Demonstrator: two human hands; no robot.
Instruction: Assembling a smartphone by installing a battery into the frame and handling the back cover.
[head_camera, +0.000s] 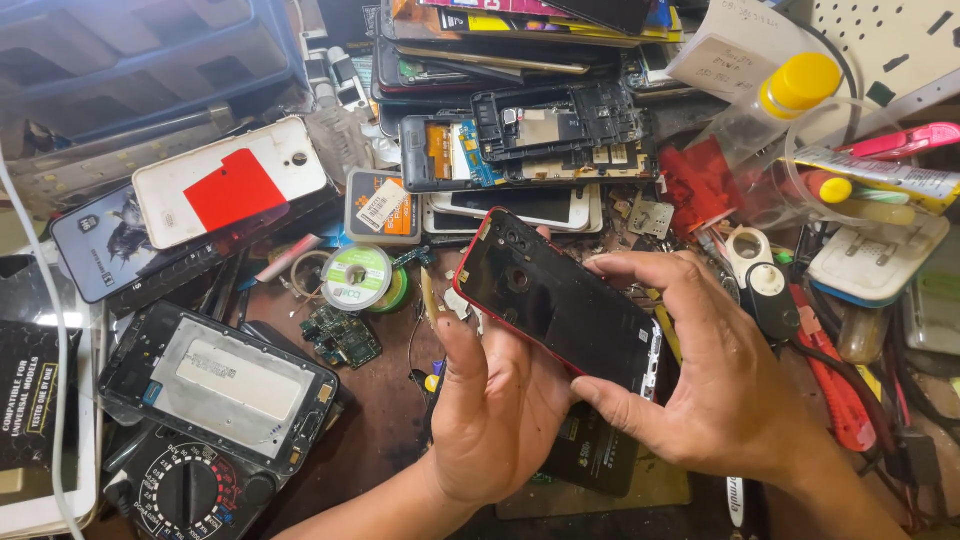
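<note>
Workbench (385, 420): brown, worn, packed with phone parts. Stack of dismantled phones (520, 130) at the top centre, boards and frames exposed. Left side: white phone back cover (232, 180) with a red patch, lying over a dark phone. Below that a phone frame with a metal plate (215, 385), and partly under it a black multimeter (190, 490) with its dial up.

My left hand (495, 410) comes up from below and cups the red-edged phone (555, 300) from underneath, thumb lying up along its left edge; closed around it, holding. My right hand (700, 370) grips the same phone from the right, index finger stretched over the upper edge, thumb pressed at the lower right corner where a pale inner edge shows. The phone is held off the bench at centre, tilted, dark glossy back toward me, camera end up-left, lower end toward my right palm.

Smaller stuff: clear bottle with a yellow cap (790, 95) top right, red cutter (835, 390) just right of my right hand, solder wick spool (357, 277) left of the phone, small green circuit board (342, 338) below the spool.
</note>
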